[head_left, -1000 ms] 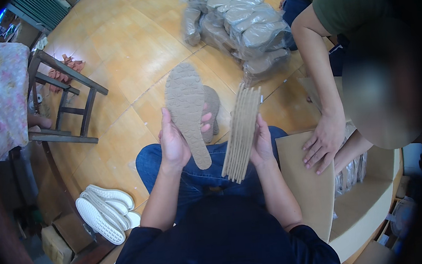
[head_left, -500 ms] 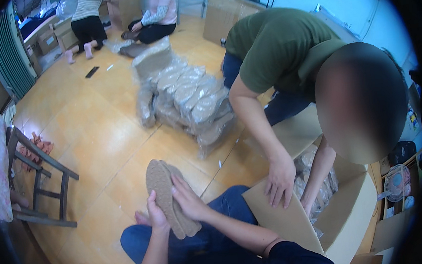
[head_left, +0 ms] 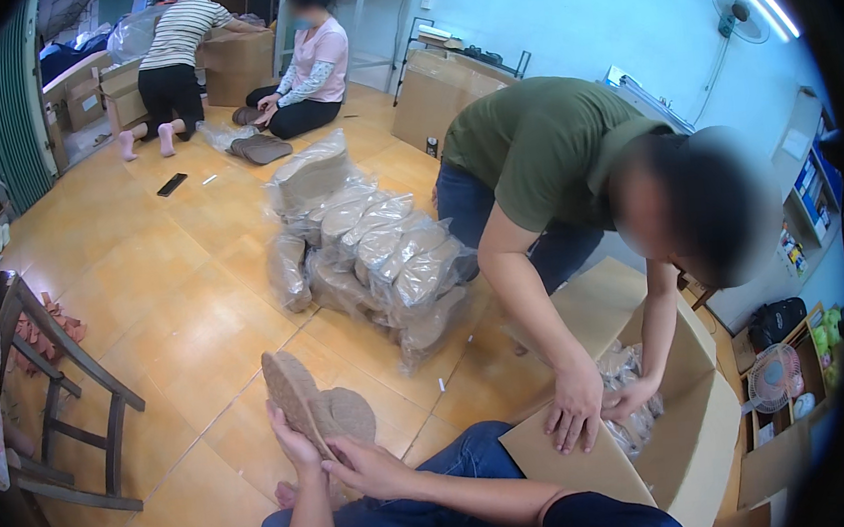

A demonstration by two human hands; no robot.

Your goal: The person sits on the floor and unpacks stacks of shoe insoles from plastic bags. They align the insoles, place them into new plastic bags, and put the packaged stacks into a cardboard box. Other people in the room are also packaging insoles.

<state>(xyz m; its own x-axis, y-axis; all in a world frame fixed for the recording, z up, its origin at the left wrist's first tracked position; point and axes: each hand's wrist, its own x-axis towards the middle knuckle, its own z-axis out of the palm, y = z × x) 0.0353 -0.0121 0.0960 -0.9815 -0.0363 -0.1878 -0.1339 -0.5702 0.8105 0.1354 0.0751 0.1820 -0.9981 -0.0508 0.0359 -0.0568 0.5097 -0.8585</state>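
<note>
Before me, above my bent knee, a brown felt-like insole [head_left: 291, 390] stands tilted between my hands. A second brown insole [head_left: 353, 410] fans out to its right, its rounded end showing and its lower part hidden. My left hand [head_left: 297, 441] is wrapped round the left side of the insoles. At their lower end my right hand [head_left: 368, 467] grips with its fingers, the thumb against the near insole. Right of my knee stands an open carton [head_left: 693, 431] with plastic-wrapped goods [head_left: 624, 371] inside; a co-worker in a green shirt [head_left: 552, 142] reaches into it with both hands.
A pile of plastic-bagged insoles [head_left: 371, 253] lies on the tiled floor ahead. To the left is a dark wooden chair frame [head_left: 86, 383]. Two people sit and kneel near cartons [head_left: 239, 64] at the back. A fan [head_left: 775, 378] stands far right.
The insoles, earlier stacked together between my palms, are now fanned apart and further left. My right hand has moved down to their lower end. The co-worker's head has moved back from me.
</note>
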